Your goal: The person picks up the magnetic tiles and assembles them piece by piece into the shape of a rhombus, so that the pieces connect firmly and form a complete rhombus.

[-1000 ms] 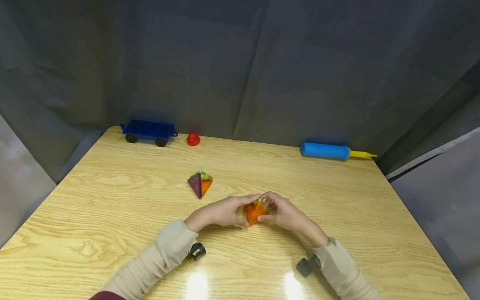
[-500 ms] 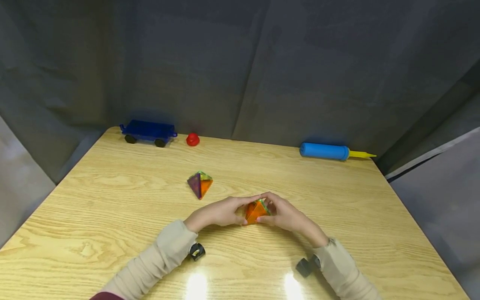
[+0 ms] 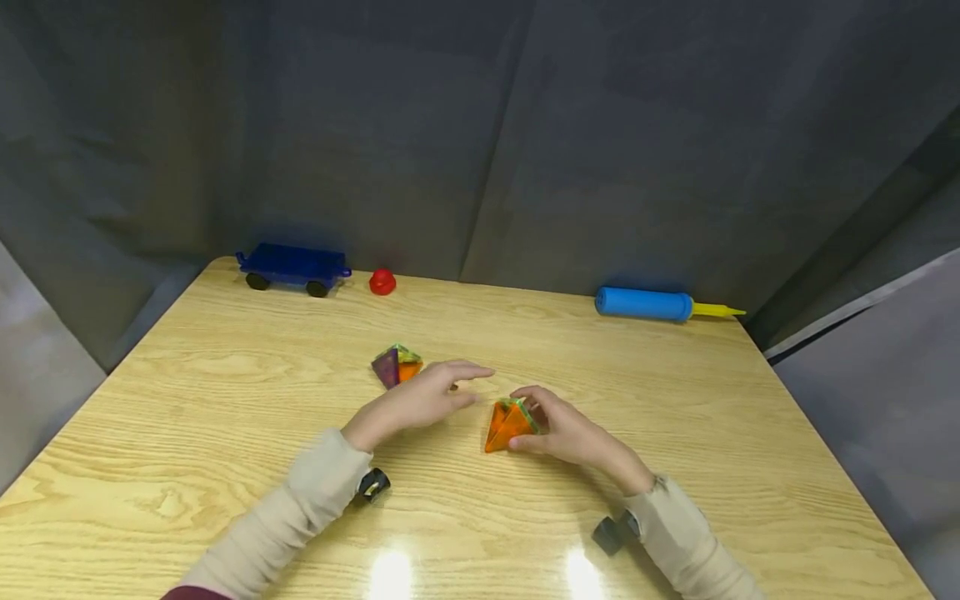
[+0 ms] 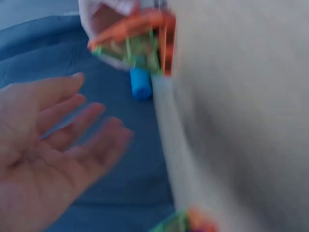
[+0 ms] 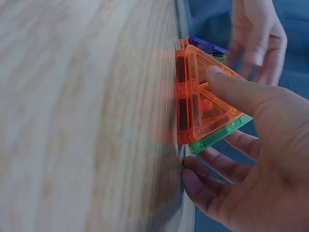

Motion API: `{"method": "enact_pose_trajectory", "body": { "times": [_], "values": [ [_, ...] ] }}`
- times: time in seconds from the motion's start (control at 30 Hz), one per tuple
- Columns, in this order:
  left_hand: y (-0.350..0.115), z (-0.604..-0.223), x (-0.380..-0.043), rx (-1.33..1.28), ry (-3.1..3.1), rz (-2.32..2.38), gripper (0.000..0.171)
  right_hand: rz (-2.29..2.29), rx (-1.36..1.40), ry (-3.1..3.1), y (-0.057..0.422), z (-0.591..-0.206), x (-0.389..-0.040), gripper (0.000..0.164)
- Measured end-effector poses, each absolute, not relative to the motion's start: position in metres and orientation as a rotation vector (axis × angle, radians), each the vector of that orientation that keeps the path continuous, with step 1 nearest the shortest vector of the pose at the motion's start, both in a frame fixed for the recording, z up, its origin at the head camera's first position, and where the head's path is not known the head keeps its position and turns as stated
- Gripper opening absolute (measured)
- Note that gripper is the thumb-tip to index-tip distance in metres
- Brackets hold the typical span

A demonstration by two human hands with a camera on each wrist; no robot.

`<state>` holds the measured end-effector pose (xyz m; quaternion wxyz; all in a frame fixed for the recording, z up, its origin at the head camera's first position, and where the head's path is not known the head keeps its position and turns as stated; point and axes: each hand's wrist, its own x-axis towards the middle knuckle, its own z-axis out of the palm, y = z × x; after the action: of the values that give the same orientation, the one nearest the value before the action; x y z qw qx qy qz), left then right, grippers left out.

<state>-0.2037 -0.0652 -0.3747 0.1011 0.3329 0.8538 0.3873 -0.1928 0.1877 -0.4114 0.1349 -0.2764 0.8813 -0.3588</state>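
My right hand (image 3: 567,431) pinches a small pyramid of translucent orange and green magnetic tiles (image 3: 504,429) that stands on the table. In the right wrist view the thumb lies on an orange face (image 5: 212,89), and the other fingers are at the green side (image 5: 222,135). To the left, my left hand (image 3: 420,397) is in the air with fingers extended, holding nothing. Behind that hand sits a second tile pyramid with purple, orange and yellow-green faces (image 3: 386,368), its near part hidden by the hand. The left wrist view is blurred.
Along the far edge of the wooden table (image 3: 225,417) stand a dark blue toy wagon base (image 3: 292,264), a small red dome-shaped piece (image 3: 382,282) and a blue hand pump (image 3: 643,303) with a yellow nozzle. A dark curtain (image 3: 480,142) hangs behind.
My left hand has let go of the orange and green pyramid and moved left and away from me, toward the purple and orange pyramid. My right hand still holds its pyramid in place.
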Motion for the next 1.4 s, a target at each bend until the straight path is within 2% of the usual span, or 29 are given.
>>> {"method": "enact_pose_trajectory", "body": {
  "times": [0.23, 0.47, 0.57, 0.83, 1.07, 1.4],
  "values": [
    [-0.112, -0.358, -0.218, 0.947, 2.751, 1.232, 0.042, -1.039, -0.801, 2.58, 0.188, -0.412, -0.192, 0.065],
    [-0.155, -0.372, -0.23, 0.672, 2.699, 1.111, 0.064, -1.006, -0.806, 2.633, 0.187, -0.41, -0.191, 0.065],
    [-0.163, -0.38, -0.232, 0.649, 2.661, 1.076, 0.066, -0.986, -0.801, 2.648, 0.187, -0.41, -0.19, 0.065],
    [-0.165, -0.39, -0.235, 0.692, 2.662, 1.111, 0.053, -1.017, -0.811, 2.616, 0.187, -0.412, -0.191, 0.053],
    [-0.157, -0.388, -0.232, 0.73, 2.652, 1.104, 0.043, -1.029, -0.783, 2.596, 0.187, -0.411, -0.192, 0.052],
    [-0.133, -0.386, -0.226, 0.834, 2.575, 1.083, 0.04, -1.064, -0.729, 2.551, 0.187, -0.408, -0.194, 0.051]
  ]
}}
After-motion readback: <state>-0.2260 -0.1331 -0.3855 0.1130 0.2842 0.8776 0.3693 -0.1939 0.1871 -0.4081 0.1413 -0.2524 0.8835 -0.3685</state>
